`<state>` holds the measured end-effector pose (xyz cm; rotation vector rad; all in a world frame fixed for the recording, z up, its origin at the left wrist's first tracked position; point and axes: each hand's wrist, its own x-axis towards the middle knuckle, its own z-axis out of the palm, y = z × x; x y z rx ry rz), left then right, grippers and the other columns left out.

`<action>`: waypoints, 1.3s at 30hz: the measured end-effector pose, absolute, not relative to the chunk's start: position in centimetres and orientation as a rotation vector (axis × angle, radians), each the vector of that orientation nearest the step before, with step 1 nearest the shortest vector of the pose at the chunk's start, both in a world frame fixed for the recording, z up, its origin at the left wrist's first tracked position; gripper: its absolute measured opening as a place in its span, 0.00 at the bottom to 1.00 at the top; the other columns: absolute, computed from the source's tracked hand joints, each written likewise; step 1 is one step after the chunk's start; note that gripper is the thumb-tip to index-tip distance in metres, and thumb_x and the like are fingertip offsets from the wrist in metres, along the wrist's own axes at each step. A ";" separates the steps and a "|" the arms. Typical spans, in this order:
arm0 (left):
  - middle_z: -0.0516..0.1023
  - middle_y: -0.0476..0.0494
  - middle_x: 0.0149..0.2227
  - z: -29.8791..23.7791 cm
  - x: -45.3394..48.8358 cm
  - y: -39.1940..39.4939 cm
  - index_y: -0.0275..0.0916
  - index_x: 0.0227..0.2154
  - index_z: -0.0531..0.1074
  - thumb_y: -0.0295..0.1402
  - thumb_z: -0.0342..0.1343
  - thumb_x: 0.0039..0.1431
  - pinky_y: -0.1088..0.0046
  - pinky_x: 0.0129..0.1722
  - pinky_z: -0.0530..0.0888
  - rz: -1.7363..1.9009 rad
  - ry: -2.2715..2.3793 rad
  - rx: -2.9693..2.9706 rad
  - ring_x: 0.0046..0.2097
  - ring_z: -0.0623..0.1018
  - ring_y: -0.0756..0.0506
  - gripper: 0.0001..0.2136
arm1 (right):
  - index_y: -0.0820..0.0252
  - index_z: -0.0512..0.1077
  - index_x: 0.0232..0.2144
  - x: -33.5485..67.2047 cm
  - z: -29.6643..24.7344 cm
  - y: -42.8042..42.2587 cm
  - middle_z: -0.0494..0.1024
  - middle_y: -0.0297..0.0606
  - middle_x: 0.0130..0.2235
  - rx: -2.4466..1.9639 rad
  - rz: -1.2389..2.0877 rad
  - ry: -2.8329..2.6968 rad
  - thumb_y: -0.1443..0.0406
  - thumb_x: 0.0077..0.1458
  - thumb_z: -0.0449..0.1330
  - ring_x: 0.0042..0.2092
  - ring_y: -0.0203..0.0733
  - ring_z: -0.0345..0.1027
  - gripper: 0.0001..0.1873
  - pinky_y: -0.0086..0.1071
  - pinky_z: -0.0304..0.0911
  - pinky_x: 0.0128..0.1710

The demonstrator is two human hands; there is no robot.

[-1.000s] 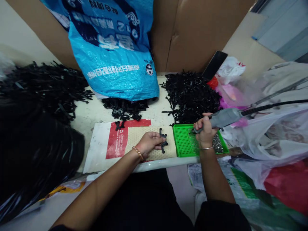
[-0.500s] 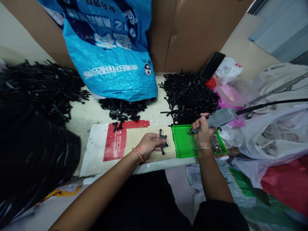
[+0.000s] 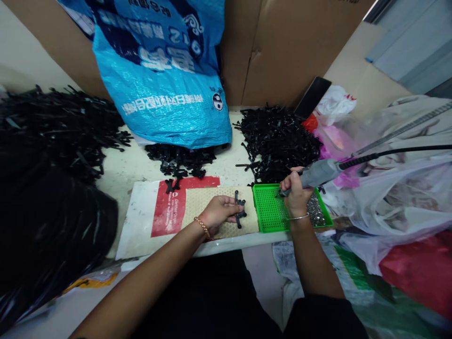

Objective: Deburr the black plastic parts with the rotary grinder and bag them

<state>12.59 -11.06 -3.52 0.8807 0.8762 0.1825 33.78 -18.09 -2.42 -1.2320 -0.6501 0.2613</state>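
My left hand (image 3: 219, 211) rests on a beige honeycomb mat (image 3: 197, 202) and pinches a small black plastic part (image 3: 239, 209). My right hand (image 3: 295, 192) is closed round a grey electric screwdriver (image 3: 316, 173), whose black cable runs off to the right. The tool's tip points down into a green perforated tray (image 3: 270, 212), which holds a heap of small metal screws (image 3: 313, 210) at its right end.
Piles of black plastic parts lie at the back right (image 3: 278, 139), the centre (image 3: 181, 160) and the left (image 3: 60, 127). A blue woven sack (image 3: 165, 75) leans on brown cardboard (image 3: 282, 42). Plastic bags (image 3: 388, 197) crowd the right; a black bag (image 3: 45, 235) fills the left.
My right hand and the screwdriver have shifted slightly left and back over the green tray. The left hand has kept its hold on the black part.
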 end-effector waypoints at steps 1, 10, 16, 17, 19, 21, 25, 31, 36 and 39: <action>0.79 0.42 0.29 -3.5 12.6 -11.1 0.30 0.28 0.75 0.23 0.65 0.50 0.78 0.27 0.75 0.183 0.877 0.882 0.29 0.77 0.51 0.04 | 0.56 0.66 0.35 33.7 -2.4 -18.1 0.60 0.21 0.17 -1.238 0.263 -0.651 0.56 0.52 0.63 0.17 0.30 0.54 0.14 0.26 0.55 0.18; 0.79 0.43 0.29 -3.5 12.6 -11.0 0.31 0.28 0.75 0.25 0.68 0.47 0.77 0.27 0.75 0.182 0.871 0.863 0.29 0.77 0.50 0.07 | 0.56 0.65 0.36 33.8 -2.4 -18.1 0.59 0.21 0.18 -1.233 0.274 -0.647 0.56 0.52 0.63 0.18 0.30 0.53 0.14 0.26 0.54 0.19; 0.79 0.43 0.29 -3.5 12.6 -11.0 0.31 0.28 0.75 0.27 0.70 0.45 0.77 0.28 0.74 0.182 0.850 0.853 0.30 0.78 0.50 0.09 | 0.55 0.66 0.36 33.7 -2.5 -18.1 0.59 0.22 0.18 -1.273 0.239 -0.648 0.55 0.52 0.63 0.18 0.30 0.55 0.15 0.27 0.55 0.18; 0.79 0.43 0.29 -3.5 12.6 -11.0 0.32 0.28 0.75 0.27 0.70 0.45 0.77 0.28 0.74 0.180 0.851 0.849 0.30 0.78 0.50 0.09 | 0.55 0.66 0.36 33.7 -2.4 -18.1 0.59 0.22 0.18 -1.272 0.238 -0.648 0.55 0.52 0.63 0.18 0.30 0.55 0.15 0.26 0.54 0.18; 0.79 0.43 0.29 -3.4 12.6 -11.0 0.31 0.27 0.75 0.27 0.69 0.45 0.77 0.28 0.74 0.176 0.857 0.849 0.30 0.78 0.50 0.08 | 0.56 0.66 0.36 33.7 -2.4 -18.2 0.60 0.22 0.18 -1.267 0.241 -0.653 0.56 0.52 0.63 0.18 0.30 0.55 0.14 0.26 0.54 0.18; 0.79 0.44 0.28 -3.3 12.6 -11.0 0.31 0.27 0.75 0.26 0.69 0.46 0.78 0.27 0.74 0.175 0.862 0.859 0.30 0.77 0.51 0.08 | 0.56 0.66 0.36 33.7 -2.4 -18.3 0.60 0.22 0.18 -1.265 0.244 -0.666 0.56 0.53 0.62 0.18 0.30 0.55 0.13 0.26 0.54 0.19; 0.79 0.43 0.29 -3.3 12.6 -11.0 0.31 0.27 0.75 0.27 0.69 0.46 0.79 0.27 0.73 0.185 0.868 0.878 0.29 0.77 0.51 0.08 | 0.56 0.66 0.37 33.8 -2.4 -18.3 0.61 0.23 0.18 -1.279 0.221 -0.675 0.56 0.54 0.62 0.18 0.31 0.55 0.13 0.27 0.55 0.19; 0.78 0.43 0.29 -3.5 12.5 -11.0 0.31 0.28 0.75 0.30 0.71 0.44 0.79 0.27 0.73 0.188 0.844 0.863 0.29 0.77 0.51 0.11 | 0.56 0.66 0.36 33.8 -2.4 -18.2 0.60 0.22 0.18 -1.269 0.238 -0.668 0.56 0.53 0.63 0.18 0.30 0.55 0.14 0.27 0.55 0.19; 0.78 0.44 0.28 -3.3 12.6 -11.0 0.32 0.27 0.75 0.26 0.68 0.47 0.78 0.27 0.73 0.179 0.864 0.869 0.29 0.77 0.51 0.07 | 0.55 0.65 0.36 33.7 -2.3 -18.2 0.60 0.21 0.18 -1.259 0.264 -0.644 0.56 0.53 0.62 0.18 0.30 0.55 0.14 0.26 0.56 0.19; 0.79 0.44 0.29 -3.1 12.6 -11.0 0.32 0.27 0.75 0.25 0.66 0.48 0.77 0.28 0.74 0.177 0.879 0.868 0.29 0.77 0.51 0.05 | 0.56 0.65 0.37 33.7 -2.4 -18.2 0.60 0.22 0.18 -1.268 0.239 -0.658 0.56 0.53 0.62 0.18 0.30 0.55 0.14 0.26 0.55 0.19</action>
